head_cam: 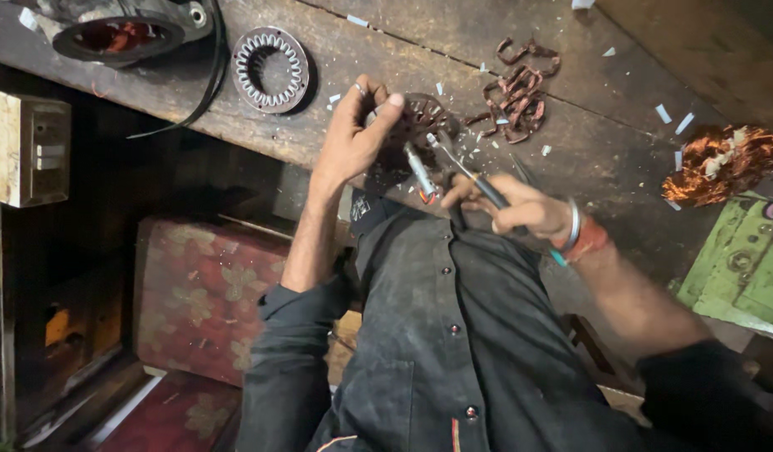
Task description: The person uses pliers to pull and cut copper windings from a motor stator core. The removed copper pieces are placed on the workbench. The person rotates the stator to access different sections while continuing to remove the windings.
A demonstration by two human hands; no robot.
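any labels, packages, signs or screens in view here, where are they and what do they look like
No packages, signs or screens show.
Small patch: on the dark shirt's collar, just below the left hand; dark with pale marks, too blurred to make out.
Switch box: far left, pale and boxy, no label visible.

Two stators (270, 69) (toothed rings), two hands (353, 134)

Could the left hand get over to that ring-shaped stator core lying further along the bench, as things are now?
Probably yes. The stator core lies bare on the workbench with only scattered paper scraps between it and the left hand. But that hand is gripping the wound stator, so it would need to let go.
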